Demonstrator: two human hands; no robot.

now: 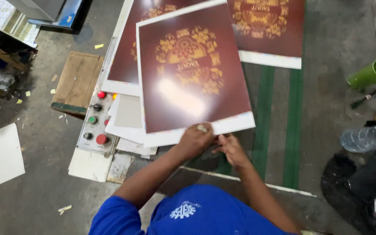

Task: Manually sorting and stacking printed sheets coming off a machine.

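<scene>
A glossy dark red printed sheet [192, 74] with a gold ornament and white margin is lifted above the machine table. My left hand [195, 140], wearing a ring, grips its near white edge from above. My right hand [230, 148] pinches the same edge just to the right, fingers under the sheet. More sheets of the same print lie beneath: one [125, 61] to the left and another [268, 26] at the far right. Blank white sheets [127, 122] sit under the lifted one.
A control panel [94, 126] with red, green and black buttons lies left of the sheets. A wooden board [77, 80] rests on the floor beyond it. Green belts [293, 126] run along the table. A green cup [373, 73] and clear plastic bottle [368, 135] are at right.
</scene>
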